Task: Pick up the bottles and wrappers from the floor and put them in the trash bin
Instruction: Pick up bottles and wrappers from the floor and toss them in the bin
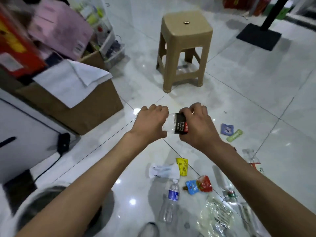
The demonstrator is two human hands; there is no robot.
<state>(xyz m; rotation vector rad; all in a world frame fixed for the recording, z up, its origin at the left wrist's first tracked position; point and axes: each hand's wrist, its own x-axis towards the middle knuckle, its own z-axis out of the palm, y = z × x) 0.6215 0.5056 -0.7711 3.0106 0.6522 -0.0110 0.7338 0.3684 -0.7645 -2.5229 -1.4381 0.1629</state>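
Both hands hold a clear plastic bottle with a black and red label (177, 124) level above the floor. My left hand (150, 124) grips its clear end, my right hand (196, 124) its labelled end. On the tiles below lie a blue-labelled bottle (171, 200), a white wrapper (164, 171), a yellow wrapper (182, 166), a blue and red wrapper pair (199, 184), a crumpled clear bag (215, 218), a purple wrapper (226, 129) and a green one (234, 135). The trash bin's white rim (25, 204) shows at the lower left, partly behind my left forearm.
A tan plastic stool (184, 48) stands ahead. A cardboard box (77, 106) with white paper on it sits to the left, with stacked boxes behind. A black stand base (259, 36) is at the far right. A black cable (49, 166) runs along the left floor.
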